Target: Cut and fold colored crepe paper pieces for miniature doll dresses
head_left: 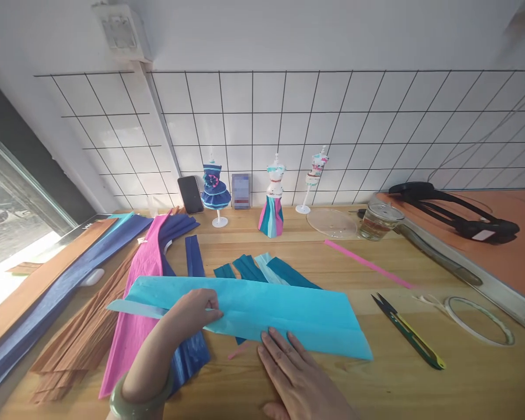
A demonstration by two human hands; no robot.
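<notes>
- While the turquoise paper sheet (262,312) lies flat near the bench's (420,385) front edge, folding looks to be the step in hand: the left hand (192,312) curls its fingers on the sheet's left end, holding it down.
- Right hand (295,373) lies flat, fingers spread, pressing the sheet's front edge.
- Next, I judge, calls for a steady slide along the crease.
- Counted: three small mannequins (275,195) along the back edge, one pair of snips (409,332) and one tape ring (479,319) towards the right edge, one pink strip (367,263), one glass cup (378,221).
</notes>
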